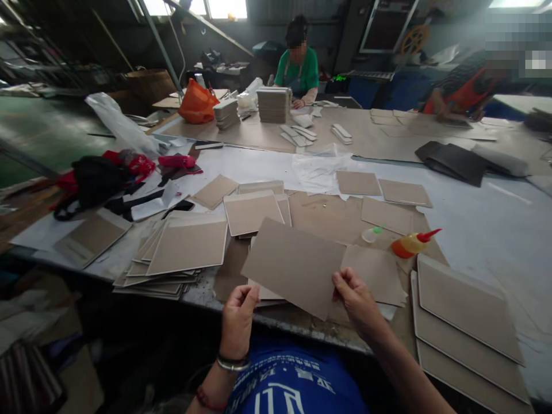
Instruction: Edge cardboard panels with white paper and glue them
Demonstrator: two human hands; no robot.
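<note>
A brown cardboard sheet (293,264) is held tilted above the near table edge. My left hand (238,322) pinches its near left edge, and my right hand (356,299) grips its near right corner. Under it lie more brown sheets and a stack of white-edged boards (187,247). An orange glue bottle with a red nozzle (411,242) lies on its side just right of the sheet.
Further white-edged boards (468,307) are stacked at the near right. A black bag (92,181) and red items sit at the left. Across the long table (487,230), two people work beside stacks of boards (272,104) and an orange bag (197,103).
</note>
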